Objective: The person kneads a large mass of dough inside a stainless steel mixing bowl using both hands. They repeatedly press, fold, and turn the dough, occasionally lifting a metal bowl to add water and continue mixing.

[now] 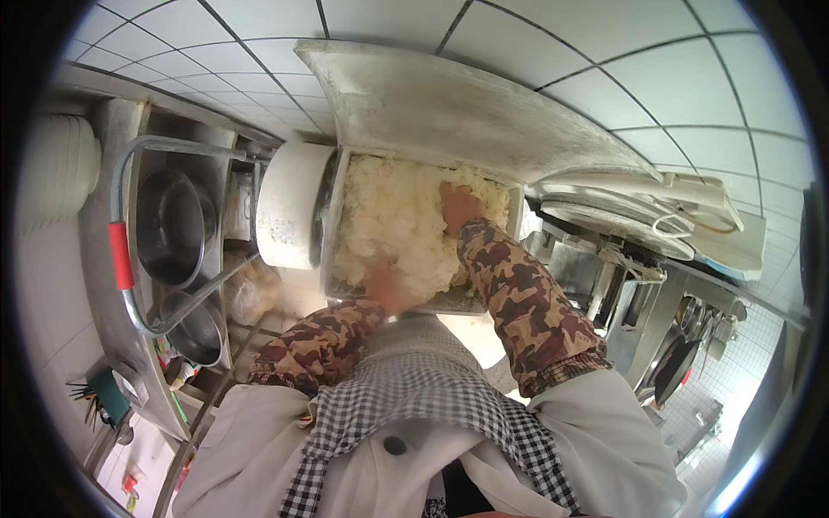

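A pale, lumpy, shaggy mass that looks like dough (401, 213) fills most of the rectangular metal trough (329, 259) in front of me. My right hand (462, 206) is in the dough towards the trough's far right, its fingers partly hidden. Near the front wall, my left hand (390, 285) is blurred and touches or hovers over the dough; its finger shape is unclear. Camouflage sleeve covers reach both wrists. Behind the trough stands its raised, curved metal lid (453, 110), dusted with white residue.
At left are a white drum-shaped housing (291, 204), a bent metal handle with a red grip (120, 256), and metal basins (175, 226) on a shelf. Machinery with round discs (615, 217) stands at right. A tiled wall (550, 39) rises behind the lid.
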The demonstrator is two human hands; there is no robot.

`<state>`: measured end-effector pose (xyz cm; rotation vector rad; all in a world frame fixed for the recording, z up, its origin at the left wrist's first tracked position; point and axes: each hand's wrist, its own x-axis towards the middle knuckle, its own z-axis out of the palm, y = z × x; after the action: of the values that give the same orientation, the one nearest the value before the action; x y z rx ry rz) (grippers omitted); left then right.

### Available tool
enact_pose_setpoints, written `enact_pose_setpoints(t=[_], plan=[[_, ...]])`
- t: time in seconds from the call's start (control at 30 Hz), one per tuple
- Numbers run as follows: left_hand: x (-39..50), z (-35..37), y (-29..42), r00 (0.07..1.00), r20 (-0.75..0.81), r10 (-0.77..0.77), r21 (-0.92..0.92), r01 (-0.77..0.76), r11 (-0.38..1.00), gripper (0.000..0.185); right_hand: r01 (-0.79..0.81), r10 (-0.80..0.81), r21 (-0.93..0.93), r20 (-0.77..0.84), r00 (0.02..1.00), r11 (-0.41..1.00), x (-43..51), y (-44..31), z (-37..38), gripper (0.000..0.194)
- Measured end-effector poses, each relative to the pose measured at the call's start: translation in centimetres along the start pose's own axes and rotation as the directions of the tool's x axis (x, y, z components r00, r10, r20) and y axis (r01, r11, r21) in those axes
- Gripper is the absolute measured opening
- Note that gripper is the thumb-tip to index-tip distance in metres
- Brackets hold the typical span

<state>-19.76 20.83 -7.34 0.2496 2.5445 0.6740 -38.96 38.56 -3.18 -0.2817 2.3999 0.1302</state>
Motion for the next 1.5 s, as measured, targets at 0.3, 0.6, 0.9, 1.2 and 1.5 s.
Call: enact_pose_setpoints(t=[0.3, 0.6, 0.9, 1.2, 1.5], plan=[[2.7, 0.3, 8.6, 0.927, 0.357, -0.116, -0.079, 0.154, 0.985, 0.067, -0.035, 0.008, 0.075, 0.322, 0.947, 0.997, 11.7, 3.9, 11.9, 0.102], [5.4, 3.0, 10.8, 0.891, 0.404, -0.206, -0.318, 0.348, 0.882, 0.06, 0.019, 0.024, -0.139, 0.3, 0.954, 0.99, 17.0, 6.6, 15.2, 0.075], [4.9, 1.2, 4.1, 0.978, 0.139, 0.157, 0.167, -0.18, 0.969, 0.094, 0.437, -0.175, 0.215, -0.699, 0.693, 0.873, -13.0, 5.8, 9.3, 0.067], [-2.3, -5.3, -4.4, 0.999, -0.034, 0.012, -0.104, -0.016, 0.994, 0.122, 0.076, -0.011, 0.198, -0.309, 0.951, 0.977, -12.1, -1.3, 9.9, 0.12], [-0.8, -3.7, -5.6, 0.981, 0.191, -0.047, 0.019, 0.044, 0.999, 0.117, 0.05, -0.044, 0.048, -0.118, 0.992, 0.998, -3.1, -2.5, 2.5, 0.122]])
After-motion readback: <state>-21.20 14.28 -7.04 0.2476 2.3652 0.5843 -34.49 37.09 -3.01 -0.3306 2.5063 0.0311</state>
